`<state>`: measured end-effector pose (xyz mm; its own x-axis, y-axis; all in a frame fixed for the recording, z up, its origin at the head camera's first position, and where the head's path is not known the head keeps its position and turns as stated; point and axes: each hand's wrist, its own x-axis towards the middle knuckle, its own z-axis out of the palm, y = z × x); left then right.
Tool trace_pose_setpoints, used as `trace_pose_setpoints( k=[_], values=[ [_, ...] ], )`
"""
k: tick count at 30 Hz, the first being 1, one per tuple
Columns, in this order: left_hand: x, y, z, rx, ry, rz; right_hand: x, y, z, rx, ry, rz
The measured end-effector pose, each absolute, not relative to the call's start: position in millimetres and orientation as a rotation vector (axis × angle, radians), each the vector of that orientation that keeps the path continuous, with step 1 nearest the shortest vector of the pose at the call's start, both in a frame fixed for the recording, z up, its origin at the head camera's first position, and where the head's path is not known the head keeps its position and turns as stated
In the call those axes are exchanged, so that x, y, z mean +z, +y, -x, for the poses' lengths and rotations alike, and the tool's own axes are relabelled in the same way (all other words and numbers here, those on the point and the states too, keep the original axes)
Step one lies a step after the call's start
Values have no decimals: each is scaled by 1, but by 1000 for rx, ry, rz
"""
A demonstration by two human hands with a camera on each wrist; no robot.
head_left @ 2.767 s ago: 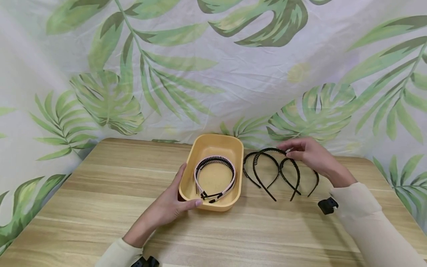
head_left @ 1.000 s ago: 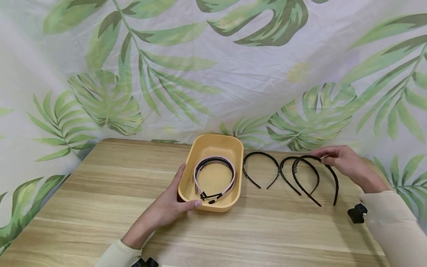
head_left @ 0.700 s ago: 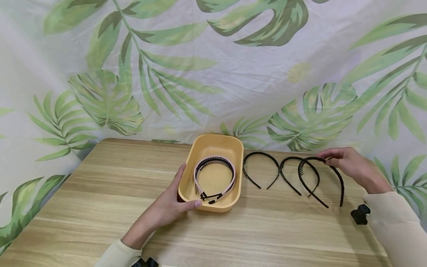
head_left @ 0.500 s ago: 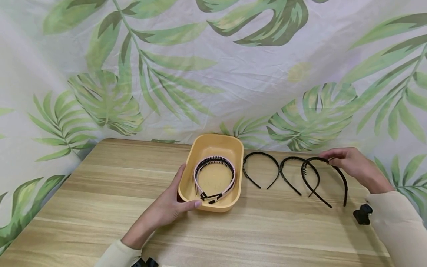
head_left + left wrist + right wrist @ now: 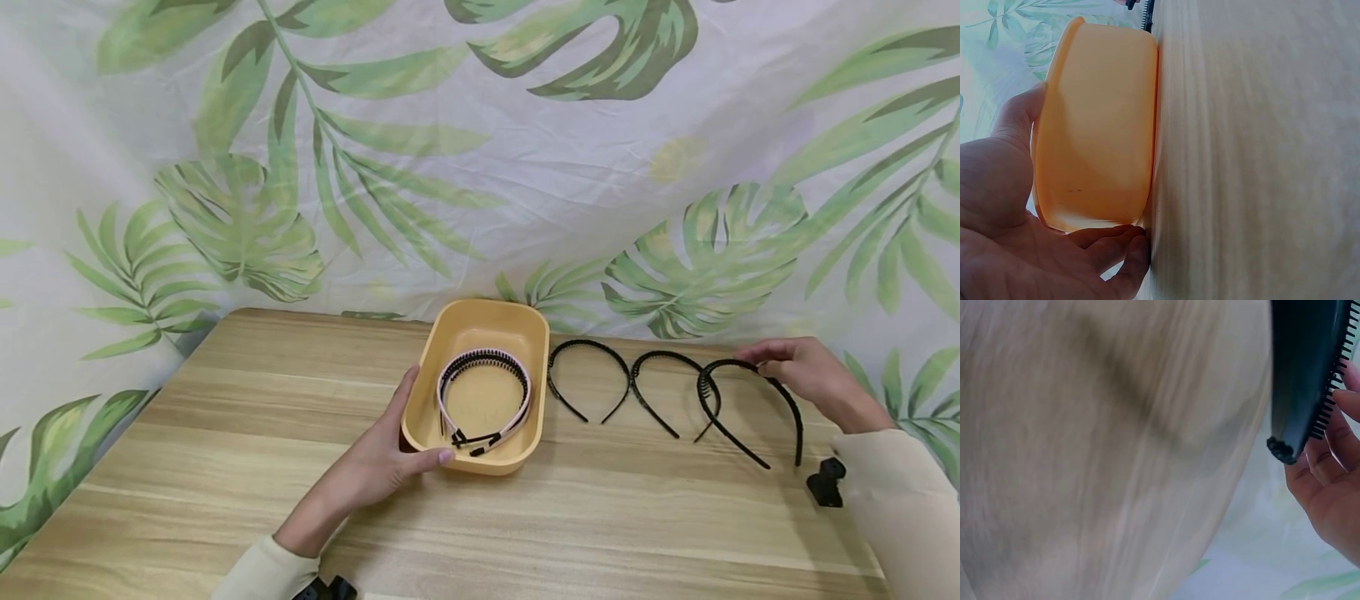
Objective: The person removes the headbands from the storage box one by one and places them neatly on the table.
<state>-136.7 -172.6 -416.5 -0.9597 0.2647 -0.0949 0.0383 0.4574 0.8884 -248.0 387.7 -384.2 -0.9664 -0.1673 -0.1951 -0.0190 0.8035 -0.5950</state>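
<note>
**Toothed black headband (image 5: 799,433) pinched over its neighbour**

The right hand (image 5: 813,377) pinched this headband near its crown, at the right end of the row; in the head view its arch overlapped the middle headband (image 5: 663,353), though contact was unclear. The left hand (image 5: 381,460) gripped the orange plastic tray (image 5: 487,321), thumb over the rim, with nested headbands (image 5: 487,357) inside. The comb teeth could have snagged the neighbour if dragged sideways, and such a narrow pinch could have let the band twist.

Smooth plastic tray (image 5: 1104,119), plastic headband (image 5: 1307,369) (slightly glossy), wood-grained tabletop (image 5: 585,525), creased cloth backdrop (image 5: 547,167).
</note>
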Motion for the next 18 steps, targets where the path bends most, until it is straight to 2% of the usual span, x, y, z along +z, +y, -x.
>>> trace_pose_setpoints(
  k=[18],
  values=[
    [-417,-172,137,1516,2473,-244,-389,408,254,-855,2811,105]
  ],
)
